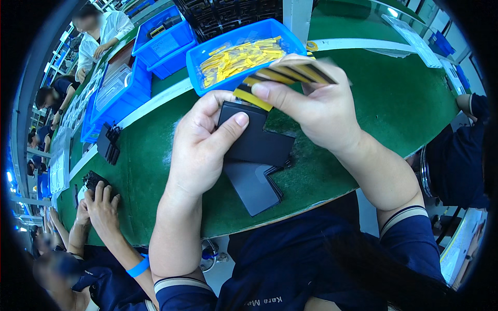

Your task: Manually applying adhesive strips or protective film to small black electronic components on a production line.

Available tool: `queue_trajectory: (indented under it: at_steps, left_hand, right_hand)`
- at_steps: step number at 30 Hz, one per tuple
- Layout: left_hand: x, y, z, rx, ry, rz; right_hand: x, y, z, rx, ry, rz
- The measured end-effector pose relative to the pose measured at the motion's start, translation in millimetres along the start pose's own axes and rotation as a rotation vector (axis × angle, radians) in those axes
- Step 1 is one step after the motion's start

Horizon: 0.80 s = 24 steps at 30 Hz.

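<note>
My left hand (194, 140) grips a flat black L-shaped piece (259, 142), its thumb pressed on the upper face. Beneath that piece, several similar dark L-shaped pieces (249, 186) lie stacked on the green table. In my right hand (327, 106) is a sheet with yellow and black stripes (298, 71), slightly blurred and held between thumb and fingers. A yellow strip (252, 98) reaches from under my right thumb to the top edge of the black piece, close to my left fingertips. Whether it is stuck there I cannot tell.
Beyond my hands stands a blue bin (194, 72) full of small yellow pieces. More blue bins (171, 65) are at the far left. A small black stack (108, 145) lies left on the green table (145, 192). A co-worker's hands (101, 205) handle a black part at left.
</note>
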<state>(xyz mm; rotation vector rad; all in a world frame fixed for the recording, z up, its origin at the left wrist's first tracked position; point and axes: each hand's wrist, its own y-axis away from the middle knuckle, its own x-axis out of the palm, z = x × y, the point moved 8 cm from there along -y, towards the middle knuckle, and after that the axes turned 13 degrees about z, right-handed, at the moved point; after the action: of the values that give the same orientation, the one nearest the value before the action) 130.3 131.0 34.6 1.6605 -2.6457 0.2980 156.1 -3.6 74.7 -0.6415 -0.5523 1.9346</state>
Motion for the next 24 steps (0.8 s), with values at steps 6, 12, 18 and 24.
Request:
queue_trajectory:
  at_steps: [6,12,18,24]
  left_hand:
    - [2.2,3.5,0.6,0.028,-0.005,-0.021]
    - [-1.1,2.1,5.0,0.017,0.022,-0.026]
    - [-0.5,2.1,3.6,0.050,0.013,-0.048]
    - [1.3,2.5,3.9,0.025,0.001,-0.039]
  right_hand:
    - [6.5,1.7,-4.1,-0.046,0.173,0.056]
    - [3.7,1.0,-8.3,0.041,0.206,0.061]
    - [6.4,0.2,-1.7,-0.029,0.254,0.090]
    - [5.3,0.0,-1.6,-0.029,0.305,0.082]
